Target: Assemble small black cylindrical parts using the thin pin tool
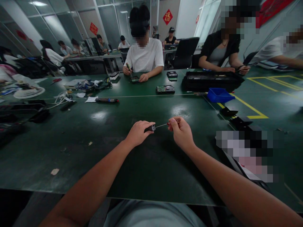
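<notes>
Above the green table (151, 170), my left hand (137, 133) is closed around a small dark cylindrical part (153, 128) with a pale ring-like end facing right. Most of that part is hidden by my fingers. My right hand (183, 134) pinches the reddish handle of a thin screwdriver (161, 125). The metal shaft points left, and its tip meets the part's pale end; whether it sits inside cannot be made out.
Beyond my hands lie a dark pen-shaped tool (107, 100), a hard drive (165, 89), a long black housing (210, 81) and a blue bin (220, 95). Black pieces (240, 121) are at right, cables and a white fan grille (29, 92) at left. A co-worker (145, 56) sits opposite.
</notes>
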`<state>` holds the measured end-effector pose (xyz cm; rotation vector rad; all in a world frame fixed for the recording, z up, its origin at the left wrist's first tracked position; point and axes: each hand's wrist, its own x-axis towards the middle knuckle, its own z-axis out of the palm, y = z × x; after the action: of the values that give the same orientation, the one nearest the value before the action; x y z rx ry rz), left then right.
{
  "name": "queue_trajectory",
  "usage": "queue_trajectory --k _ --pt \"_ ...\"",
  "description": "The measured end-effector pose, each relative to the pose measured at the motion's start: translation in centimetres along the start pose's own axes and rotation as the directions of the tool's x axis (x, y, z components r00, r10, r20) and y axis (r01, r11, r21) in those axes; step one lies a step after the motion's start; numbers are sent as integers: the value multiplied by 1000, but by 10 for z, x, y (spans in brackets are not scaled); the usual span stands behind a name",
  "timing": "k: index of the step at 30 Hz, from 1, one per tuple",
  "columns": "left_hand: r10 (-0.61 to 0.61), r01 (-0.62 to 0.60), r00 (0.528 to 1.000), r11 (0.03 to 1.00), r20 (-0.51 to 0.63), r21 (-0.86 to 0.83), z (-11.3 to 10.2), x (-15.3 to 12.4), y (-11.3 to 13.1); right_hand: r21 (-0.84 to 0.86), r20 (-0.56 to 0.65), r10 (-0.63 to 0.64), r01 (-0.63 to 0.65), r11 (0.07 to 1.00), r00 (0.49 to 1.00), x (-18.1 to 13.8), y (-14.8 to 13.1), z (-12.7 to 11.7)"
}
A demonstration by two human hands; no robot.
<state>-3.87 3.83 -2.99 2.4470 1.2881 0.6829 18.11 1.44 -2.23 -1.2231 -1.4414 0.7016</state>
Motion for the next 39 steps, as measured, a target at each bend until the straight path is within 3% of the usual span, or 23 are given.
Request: queue_trajectory --k 7,13,16,19,22,24,28,31,34,39 --pt "-52 52 999 998 -5 -21 1 -1 -4 -166 -27 -21 16 986 999 -1 -7 -3" --pt "-197 159 973 950 -121 -269 -2 0 -6 -153 -49 -12 4 988 999 -1 -8 -4" --pt "-292 169 942 836 -163 -521 -3 3 -6 -132 -48 -18 12 991 999 -1 -6 -4" --pt "-374 134 917 620 -140 -773 -5 8 -5 -113 -50 -25 19 993 998 -1 -4 -4" --pt "-421 169 905 497 -67 -851 -8 11 -2 -117 -64 -37 29 993 997 -1 -5 -5" --pt "-422 236 906 549 -22 -802 -11 12 1 -124 -83 -45 34 992 996 -1 -6 -5" --pt "-397 355 917 801 15 -483 -15 13 5 -103 -145 -82 67 992 986 0 -8 -6" --pt "-264 274 962 937 75 -215 -12 18 10 -85 -185 -119 105 991 976 -1 -9 -7" --pt "-149 156 978 987 145 -43 -5 25 16 -81 -189 -134 121 989 973 -1 -10 -7" --pt "-119 78 965 981 234 178 10 37 25 -55 -189 -127 119 991 974 -1 -8 -7"
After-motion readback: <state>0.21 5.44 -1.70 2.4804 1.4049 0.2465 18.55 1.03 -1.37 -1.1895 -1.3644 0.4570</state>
